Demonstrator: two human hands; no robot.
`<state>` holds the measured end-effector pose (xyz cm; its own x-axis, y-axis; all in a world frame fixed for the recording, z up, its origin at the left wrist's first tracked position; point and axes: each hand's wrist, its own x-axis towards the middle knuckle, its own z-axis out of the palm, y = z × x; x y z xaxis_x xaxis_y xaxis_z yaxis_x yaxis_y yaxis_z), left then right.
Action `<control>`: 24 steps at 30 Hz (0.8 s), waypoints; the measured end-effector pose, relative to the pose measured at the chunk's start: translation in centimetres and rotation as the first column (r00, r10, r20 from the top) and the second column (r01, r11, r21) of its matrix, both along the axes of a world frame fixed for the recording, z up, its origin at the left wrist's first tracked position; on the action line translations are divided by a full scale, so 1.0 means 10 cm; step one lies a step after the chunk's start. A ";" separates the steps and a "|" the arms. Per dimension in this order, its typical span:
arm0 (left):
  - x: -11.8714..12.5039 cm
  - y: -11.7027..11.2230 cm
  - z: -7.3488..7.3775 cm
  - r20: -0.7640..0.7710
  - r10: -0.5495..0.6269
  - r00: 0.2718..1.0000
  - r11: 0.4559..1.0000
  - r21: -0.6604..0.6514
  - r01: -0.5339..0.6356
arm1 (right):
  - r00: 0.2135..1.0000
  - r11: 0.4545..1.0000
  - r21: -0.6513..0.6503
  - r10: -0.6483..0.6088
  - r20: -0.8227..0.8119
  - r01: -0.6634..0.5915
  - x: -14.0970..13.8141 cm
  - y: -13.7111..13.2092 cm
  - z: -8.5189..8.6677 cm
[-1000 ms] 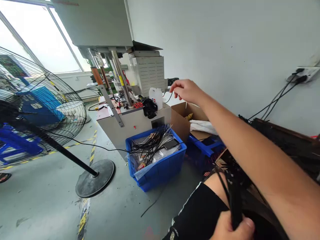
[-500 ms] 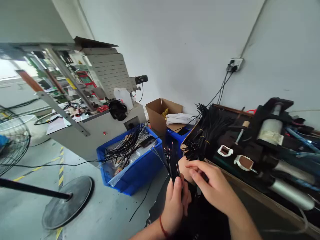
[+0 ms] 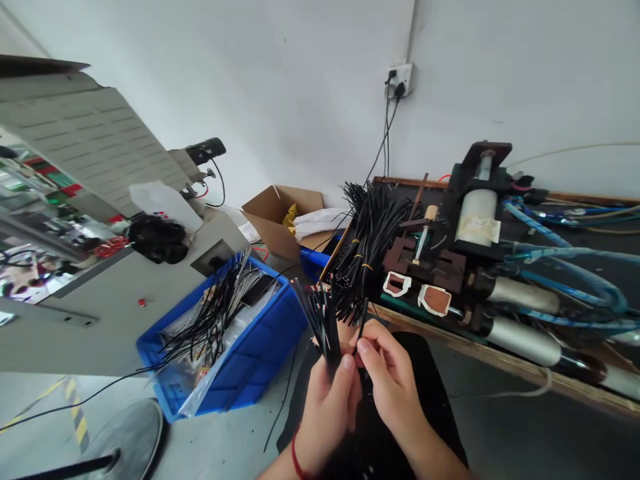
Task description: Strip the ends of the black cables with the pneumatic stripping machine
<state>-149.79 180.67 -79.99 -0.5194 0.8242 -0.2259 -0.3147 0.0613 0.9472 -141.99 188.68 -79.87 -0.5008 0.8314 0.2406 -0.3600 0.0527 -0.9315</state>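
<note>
Head view: has pulled right hand (image 3: 391,373) back from the machine (image 3: 95,143), now pinches a single black wire (image 3: 361,320) beside the wire bundle (image 3: 323,323) clamped in left hand (image 3: 327,403).

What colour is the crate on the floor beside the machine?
Blue. The crate shows best in the head view.

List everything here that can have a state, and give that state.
left hand: closed around wire bunch, held upright
right hand: fingertips pinched on single wire
wire bundles: tied with bands, lying on workbench
cardboard box: flaps open
blue crate: uncovered, loose wires sticking out over the rim
wall socket: plugs inserted
</note>
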 end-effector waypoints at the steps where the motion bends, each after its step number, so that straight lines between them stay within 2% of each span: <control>1: -0.01 0.02 0.02 -0.030 0.004 1.000 1.000 0.002 -0.004 | 0.999 0.999 -0.028 -0.023 -0.040 0.022 0.01 -0.02 -0.02; 4: -0.04 0.11 0.05 -0.114 0.074 0.991 0.994 0.085 -0.065 | 0.989 0.987 -0.149 -0.072 -0.131 0.052 0.05 -0.06 -0.09; 7: -0.05 0.19 0.03 -0.140 0.173 0.975 0.968 0.207 -0.142 | 0.989 0.979 -0.197 -0.071 -0.128 0.045 0.12 -0.08 -0.16; 9: -0.05 0.24 0.01 -0.115 0.196 0.974 0.953 0.257 -0.162 | 0.991 0.979 -0.205 -0.045 -0.125 0.018 0.17 -0.06 -0.19; 12: -0.03 0.32 0.01 0.003 0.158 0.987 0.946 0.285 -0.152 | 0.995 0.980 -0.198 -0.023 -0.100 0.003 0.23 0.01 -0.19; 15: -0.02 0.38 0.04 0.093 0.163 0.982 0.956 0.231 -0.180 | 1.000 0.988 -0.153 0.001 0.023 0.002 0.27 0.09 -0.16; 18: -0.04 0.42 0.05 0.078 0.181 0.980 0.977 0.099 -0.188 | 0.989 0.995 -0.086 0.063 0.132 -0.052 0.30 0.16 -0.13; 21: -0.07 0.48 0.07 0.074 0.160 0.984 0.987 0.021 -0.162 | 0.987 0.980 -0.149 0.144 0.075 -0.132 0.32 0.22 -0.16; 24: -0.07 0.56 0.14 0.116 0.134 0.984 0.988 0.056 -0.141 | 0.975 0.954 -0.200 0.213 -0.062 -0.222 0.33 0.28 -0.23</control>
<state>-150.47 186.27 -78.58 -0.6030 0.7613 -0.2384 -0.4200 -0.0488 0.9062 -138.66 191.48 -82.15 -0.6684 0.7370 0.1001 -0.3784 -0.2211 -0.8988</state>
